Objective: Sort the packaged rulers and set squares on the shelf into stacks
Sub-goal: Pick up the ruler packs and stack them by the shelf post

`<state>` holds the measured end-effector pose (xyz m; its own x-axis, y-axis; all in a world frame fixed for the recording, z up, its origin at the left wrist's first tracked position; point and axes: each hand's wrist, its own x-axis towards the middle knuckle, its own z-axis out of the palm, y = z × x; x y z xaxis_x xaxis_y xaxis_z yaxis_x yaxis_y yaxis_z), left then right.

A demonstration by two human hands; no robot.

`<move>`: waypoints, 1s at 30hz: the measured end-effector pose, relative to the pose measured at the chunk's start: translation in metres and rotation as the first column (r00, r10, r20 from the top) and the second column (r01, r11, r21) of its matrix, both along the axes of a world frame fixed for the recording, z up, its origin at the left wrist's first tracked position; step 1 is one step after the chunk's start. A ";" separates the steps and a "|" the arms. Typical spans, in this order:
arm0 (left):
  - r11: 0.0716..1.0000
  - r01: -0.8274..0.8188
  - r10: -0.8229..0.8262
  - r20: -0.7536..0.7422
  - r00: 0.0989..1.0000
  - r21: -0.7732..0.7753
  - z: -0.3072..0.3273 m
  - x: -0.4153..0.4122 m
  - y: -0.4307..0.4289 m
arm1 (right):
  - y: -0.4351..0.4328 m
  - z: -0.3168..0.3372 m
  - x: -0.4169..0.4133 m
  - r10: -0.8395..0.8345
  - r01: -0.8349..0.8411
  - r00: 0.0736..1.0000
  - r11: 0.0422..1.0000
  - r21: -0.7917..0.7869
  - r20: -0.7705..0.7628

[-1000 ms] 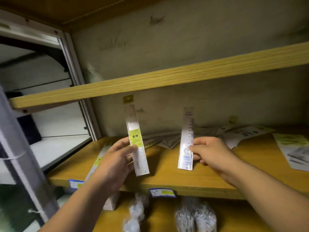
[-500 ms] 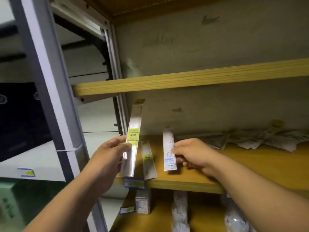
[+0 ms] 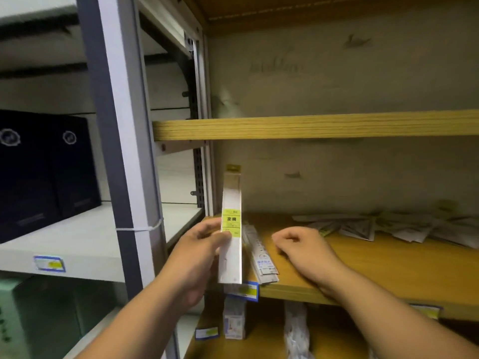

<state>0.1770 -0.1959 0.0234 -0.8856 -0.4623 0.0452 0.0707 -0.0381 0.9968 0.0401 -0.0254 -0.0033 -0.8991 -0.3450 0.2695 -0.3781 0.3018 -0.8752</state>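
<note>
Head view: left hand (image 3: 199, 252) grips a packaged ruler (image 3: 231, 229) upright at the wooden shelf (image 3: 375, 270) front-left corner. Right hand (image 3: 303, 250) is loosely curled and empty, just beside the ruler stack (image 3: 261, 260) lying on the shelf. Set squares (image 3: 363, 226) piled at shelf back.

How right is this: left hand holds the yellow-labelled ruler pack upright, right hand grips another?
Not quite: in the head view the right hand grips nothing; the other pack lies on the shelf beside it. The left hand holds the yellow-labelled ruler pack upright.
</note>
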 end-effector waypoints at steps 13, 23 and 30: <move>0.997 0.022 -0.026 -0.059 0.998 -0.071 0.009 -0.045 0.041 | 0.018 0.005 0.001 0.352 -0.322 0.925 0.927 -0.194 0.147; 0.940 -0.259 0.216 -0.200 0.956 -0.222 -0.004 -0.046 0.008 | 0.007 0.001 -0.006 0.164 -0.147 0.978 0.980 -0.131 0.126; 0.989 -0.103 0.074 -0.249 0.966 -0.107 0.001 -0.050 0.016 | 0.007 -0.002 -0.011 0.139 -0.117 0.982 0.979 -0.165 0.126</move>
